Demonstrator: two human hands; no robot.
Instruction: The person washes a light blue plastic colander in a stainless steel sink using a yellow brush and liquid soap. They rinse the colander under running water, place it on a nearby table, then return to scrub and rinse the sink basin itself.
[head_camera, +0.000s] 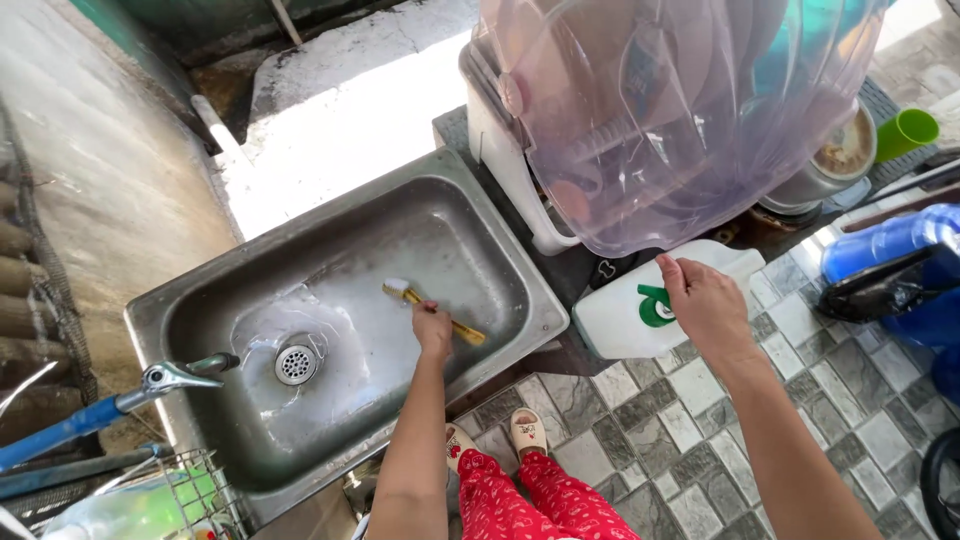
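My left hand (433, 328) grips a yellow-handled brush (470, 333) over the steel sink (460, 180), with its white bristle head (396, 288) resting on the wet sink bottom. The round drain (296, 364) lies left of the brush. My right hand (705, 305) hovers over a white plastic jug (625, 325) lying on its side on the dark counter, fingers loosely curled near its green cap (655, 308); it holds nothing I can see.
A tap (185, 373) on a blue pipe reaches over the sink's left rim. A clear-covered dish rack (660, 110) stands behind the jug, with a green cup (905, 132) and blue bottles (890, 245) to the right. Tiled floor lies below.
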